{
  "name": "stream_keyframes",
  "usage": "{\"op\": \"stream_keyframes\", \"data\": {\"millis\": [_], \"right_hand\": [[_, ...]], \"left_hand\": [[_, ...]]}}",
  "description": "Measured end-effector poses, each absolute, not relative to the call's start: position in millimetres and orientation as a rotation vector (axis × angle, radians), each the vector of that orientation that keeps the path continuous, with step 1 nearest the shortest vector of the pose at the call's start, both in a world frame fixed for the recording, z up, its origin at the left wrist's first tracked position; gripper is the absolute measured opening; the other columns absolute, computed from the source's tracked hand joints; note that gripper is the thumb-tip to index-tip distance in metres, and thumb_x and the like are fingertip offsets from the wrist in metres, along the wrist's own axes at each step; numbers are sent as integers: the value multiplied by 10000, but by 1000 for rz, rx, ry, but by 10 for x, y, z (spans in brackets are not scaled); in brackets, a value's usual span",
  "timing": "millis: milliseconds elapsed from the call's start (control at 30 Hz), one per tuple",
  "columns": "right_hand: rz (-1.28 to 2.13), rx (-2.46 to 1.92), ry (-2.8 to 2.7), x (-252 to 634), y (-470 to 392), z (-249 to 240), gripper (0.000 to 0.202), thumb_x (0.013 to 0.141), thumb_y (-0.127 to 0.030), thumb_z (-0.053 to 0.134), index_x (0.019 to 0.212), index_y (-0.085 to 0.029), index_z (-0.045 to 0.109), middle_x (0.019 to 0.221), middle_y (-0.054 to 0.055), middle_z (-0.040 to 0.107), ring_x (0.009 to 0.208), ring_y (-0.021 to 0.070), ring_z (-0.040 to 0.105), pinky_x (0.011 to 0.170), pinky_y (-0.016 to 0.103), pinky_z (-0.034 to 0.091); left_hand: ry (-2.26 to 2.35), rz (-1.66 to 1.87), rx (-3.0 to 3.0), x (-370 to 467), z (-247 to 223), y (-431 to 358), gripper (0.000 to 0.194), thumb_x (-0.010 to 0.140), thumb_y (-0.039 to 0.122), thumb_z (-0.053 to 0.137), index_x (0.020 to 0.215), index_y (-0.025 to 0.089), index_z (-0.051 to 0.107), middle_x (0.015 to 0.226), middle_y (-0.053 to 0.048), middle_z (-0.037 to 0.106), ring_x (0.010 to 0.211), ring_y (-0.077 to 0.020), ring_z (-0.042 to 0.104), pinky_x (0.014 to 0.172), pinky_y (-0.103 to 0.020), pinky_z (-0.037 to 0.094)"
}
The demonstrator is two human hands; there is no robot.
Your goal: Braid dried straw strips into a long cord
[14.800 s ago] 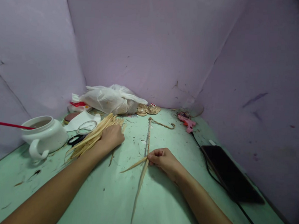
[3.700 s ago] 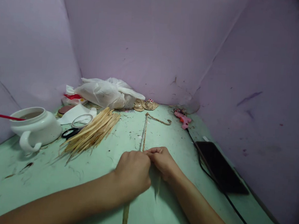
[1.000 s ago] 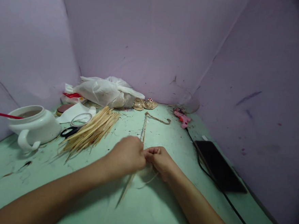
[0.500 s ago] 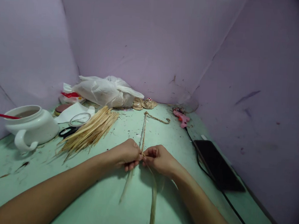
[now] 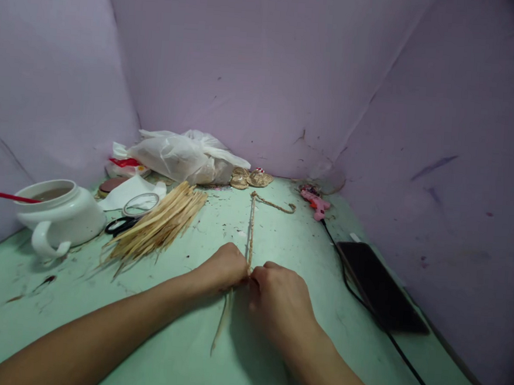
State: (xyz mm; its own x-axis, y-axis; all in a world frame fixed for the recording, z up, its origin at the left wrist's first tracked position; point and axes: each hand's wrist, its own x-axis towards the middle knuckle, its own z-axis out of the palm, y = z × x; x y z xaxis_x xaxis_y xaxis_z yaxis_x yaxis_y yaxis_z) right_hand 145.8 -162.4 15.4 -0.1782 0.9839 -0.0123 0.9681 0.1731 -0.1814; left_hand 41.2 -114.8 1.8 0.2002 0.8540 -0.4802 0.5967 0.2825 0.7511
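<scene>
A thin, tan cord of twisted or braided plant fibre (image 5: 251,230) runs from the far part of the table straight toward me, bending off to the right at its far end. My left hand (image 5: 227,268) is closed on the near end of this cord, and loose fibre strands (image 5: 220,326) hang out below it. Right beside it, my right hand (image 5: 281,297) is closed at the same end, back of the hand upward. Its fingertips meet the left hand's, hiding the exact spot they pinch.
Left of my hands lies a bundle of dry straw-like strips (image 5: 162,227), with black-handled scissors (image 5: 120,225) and a white pot of liquid (image 5: 68,217). A plastic bag (image 5: 182,158) sits by the wall. On the right are a pink glue gun (image 5: 316,205), its cable, and a dark tablet (image 5: 380,286).
My right hand has rolled over so its back faces up. The long strand that hung beneath it to the bottom edge no longer shows. The view has shifted slightly.
</scene>
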Motion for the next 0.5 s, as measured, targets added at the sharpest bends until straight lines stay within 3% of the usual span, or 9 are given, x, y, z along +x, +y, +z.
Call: {"op": "stream_keyframes", "data": {"millis": [300, 367, 500], "right_hand": [[421, -1762, -2431, 1417, -1676, 147, 138, 615, -167, 511, 662, -158, 641, 649, 79, 642, 522, 144, 524, 454, 255, 204], [583, -1714, -2349, 1527, -1592, 174, 117, 625, -208, 529, 603, -161, 634, 569, 50, 616, 485, 121, 487, 441, 240, 213], [884, -1713, -1799, 1804, -1314, 147, 287, 702, -367, 487, 577, -139, 608, 502, 31, 569, 440, 93, 447, 420, 208, 282]], "left_hand": [[1345, 332, 1237, 384, 100, -1178, 135, 473, 64, 418, 384, 155, 373, 276, 60, 267, 274, -41, 201, 324, -202, 114], [1287, 359, 1274, 353, 99, -1158, 129, 480, 53, 429, 392, 143, 400, 289, 61, 282, 301, -35, 215, 339, -193, 134], [1160, 381, 1380, 286, 66, -1119, 94, 499, 73, 465, 419, 124, 464, 332, 50, 333, 356, -40, 258, 372, -189, 159]]}}
